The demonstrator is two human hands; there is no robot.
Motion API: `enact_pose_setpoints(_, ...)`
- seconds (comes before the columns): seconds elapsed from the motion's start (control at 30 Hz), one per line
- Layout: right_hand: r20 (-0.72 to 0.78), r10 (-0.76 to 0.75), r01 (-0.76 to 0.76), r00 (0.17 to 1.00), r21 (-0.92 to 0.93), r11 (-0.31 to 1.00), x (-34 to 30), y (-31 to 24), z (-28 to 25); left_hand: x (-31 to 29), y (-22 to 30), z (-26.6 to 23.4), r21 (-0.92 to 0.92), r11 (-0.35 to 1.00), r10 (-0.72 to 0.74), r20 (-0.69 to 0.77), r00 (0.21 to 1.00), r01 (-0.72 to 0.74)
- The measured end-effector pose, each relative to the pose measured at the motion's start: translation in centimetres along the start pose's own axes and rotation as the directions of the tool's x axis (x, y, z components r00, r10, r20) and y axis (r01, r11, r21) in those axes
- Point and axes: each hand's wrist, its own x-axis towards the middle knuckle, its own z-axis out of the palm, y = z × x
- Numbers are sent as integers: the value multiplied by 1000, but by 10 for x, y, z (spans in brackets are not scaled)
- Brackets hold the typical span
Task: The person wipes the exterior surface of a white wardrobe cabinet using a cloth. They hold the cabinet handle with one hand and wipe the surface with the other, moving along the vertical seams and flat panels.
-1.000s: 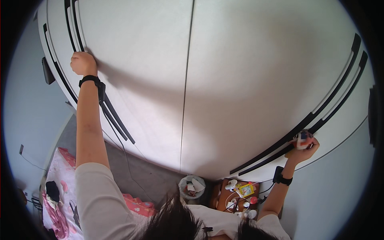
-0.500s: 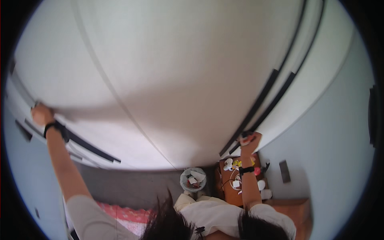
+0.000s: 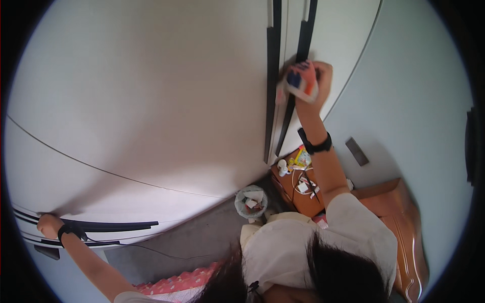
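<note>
Tall white wardrobe doors (image 3: 166, 101) fill the space before me, with long black strip handles on them. My right hand (image 3: 323, 81) is raised at the right pair, closed on a soft-looking white, blue and orange-red piece, perhaps a cloth or packet. This colourful piece (image 3: 302, 83) lies against the right black strip handle (image 3: 286, 123); its exact kind is unclear. Far to the left, my left hand (image 3: 49, 226) is closed over the left black strip handle (image 3: 113, 225), its fingertips hidden. Both wrists wear black bands, and a thin cable trails from the left one.
A bin with a liner (image 3: 251, 202) stands on the grey floor (image 3: 177, 252) below. Beside it, a brown cabinet (image 3: 309, 204) carries cables, a yellow packet and small white items. A brown leather-like seat (image 3: 399, 222) is at right, a pink spotted fabric (image 3: 182, 280) at lower left.
The view has turned to the right. My right hand has moved up along the black handle with the colourful piece. The left hand remains at the left handle, now lower in view.
</note>
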Motion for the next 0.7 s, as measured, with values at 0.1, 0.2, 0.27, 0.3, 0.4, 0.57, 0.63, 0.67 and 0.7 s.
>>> enact_pose_setpoints(0.1,-35,120,-123,992,-108,986,-10,-1,13,22,-21,20,291,934,222,-25,975,-206)
enact_pose_setpoints(0.2,-49,35,-43,998,-176,983,-27,6,20,42,-39,15,267,927,278,-14,961,-264)
enact_pose_setpoints(0.27,-86,129,-141,988,-147,979,-45,5,22,42,-31,7,226,970,93,6,996,-92)
enact_pose_setpoints(0.3,-102,141,-154,985,-142,978,-56,10,21,25,-19,9,221,971,90,25,996,-93)
enact_pose_setpoints(0.4,-123,210,-224,970,-115,968,-93,27,9,-23,26,-5,153,986,-79,54,995,70)
enact_pose_setpoints(0.57,-6,213,-207,977,-257,944,-169,55,-1,-8,25,-20,208,974,-97,29,995,89)
enact_pose_setpoints(0.63,43,197,-177,979,-290,940,-193,62,-7,3,18,-21,235,970,-74,39,996,63)
enact_pose_setpoints(0.67,90,173,-136,981,-324,936,-203,63,-9,6,16,-22,256,966,-60,53,997,44)
enact_pose_setpoints(0.7,110,212,-165,971,-337,927,-212,63,-11,6,13,-24,256,966,-58,50,997,44)
